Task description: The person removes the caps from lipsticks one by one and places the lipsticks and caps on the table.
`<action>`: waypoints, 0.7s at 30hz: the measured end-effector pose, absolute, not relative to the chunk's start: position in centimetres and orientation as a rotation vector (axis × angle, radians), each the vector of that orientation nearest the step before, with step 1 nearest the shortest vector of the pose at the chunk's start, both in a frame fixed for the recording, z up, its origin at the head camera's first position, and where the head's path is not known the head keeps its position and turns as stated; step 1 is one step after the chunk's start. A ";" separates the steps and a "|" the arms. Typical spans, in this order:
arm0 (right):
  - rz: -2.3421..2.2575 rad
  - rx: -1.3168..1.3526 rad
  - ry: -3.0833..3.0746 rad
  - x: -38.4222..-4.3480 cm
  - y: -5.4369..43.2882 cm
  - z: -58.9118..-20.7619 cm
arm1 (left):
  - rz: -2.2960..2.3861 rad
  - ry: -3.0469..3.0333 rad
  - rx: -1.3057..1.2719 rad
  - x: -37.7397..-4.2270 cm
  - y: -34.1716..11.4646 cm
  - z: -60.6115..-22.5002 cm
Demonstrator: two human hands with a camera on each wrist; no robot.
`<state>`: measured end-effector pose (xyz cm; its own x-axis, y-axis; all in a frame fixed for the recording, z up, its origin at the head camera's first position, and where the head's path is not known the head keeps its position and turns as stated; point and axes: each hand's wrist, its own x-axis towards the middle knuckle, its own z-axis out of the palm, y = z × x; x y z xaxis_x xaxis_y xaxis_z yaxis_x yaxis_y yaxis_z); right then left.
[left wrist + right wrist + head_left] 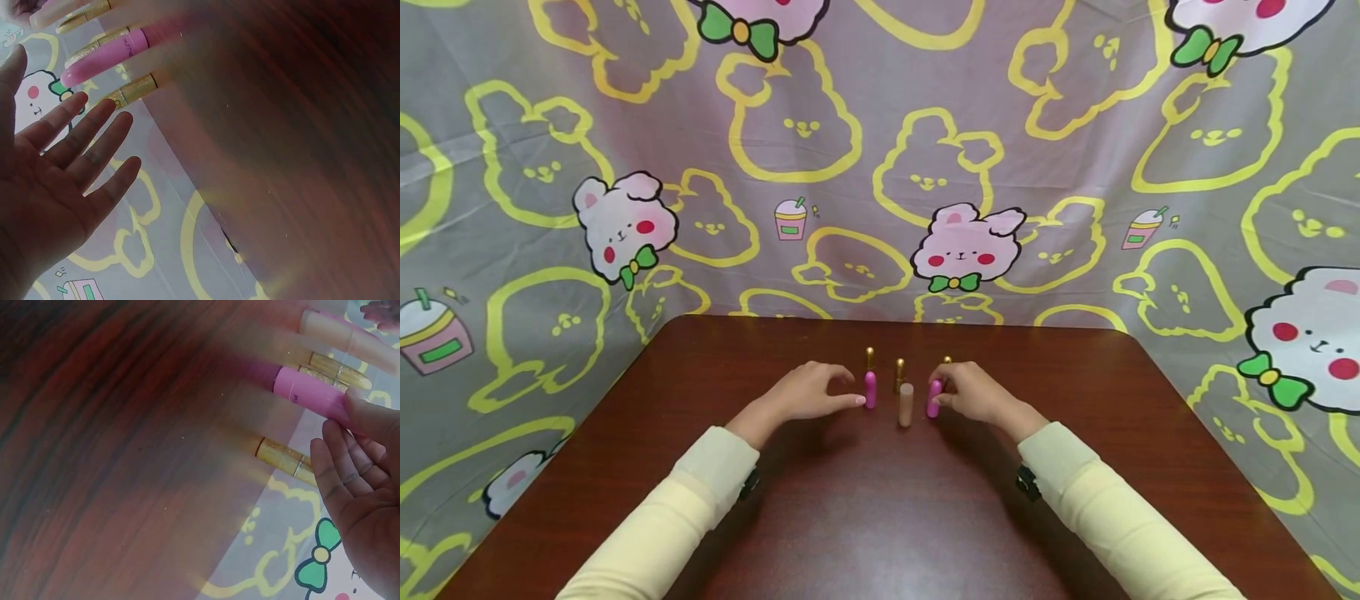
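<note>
beige tube [906,406] and left pink tube [870,390] stand ungripped before three gold tubes [900,375], left hand [805,392] relaxed and empty alongside; right pink tube [933,402] seemingly pinched by right hand [976,396], contact partly hidden, its release left to do

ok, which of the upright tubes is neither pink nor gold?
The beige tube, standing between the left pink tube and the right pink tube. It's the only beige one, and stands nearest the head camera.
</note>
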<state>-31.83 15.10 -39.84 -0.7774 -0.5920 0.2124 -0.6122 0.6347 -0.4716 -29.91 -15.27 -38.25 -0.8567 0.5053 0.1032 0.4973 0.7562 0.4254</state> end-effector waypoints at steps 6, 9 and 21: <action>0.927 0.969 -2.814 -31.7 15.5 -40.0 | 0.729 2.899 0.831 -29.3 -15.0 -38.1; 0.995 0.940 -2.806 -31.6 15.8 -39.8 | 0.759 2.890 0.835 -29.1 -14.8 -37.8; 1.386 0.670 -2.677 -31.1 17.1 -37.5 | 1.047 2.858 0.854 -29.0 -14.2 -37.4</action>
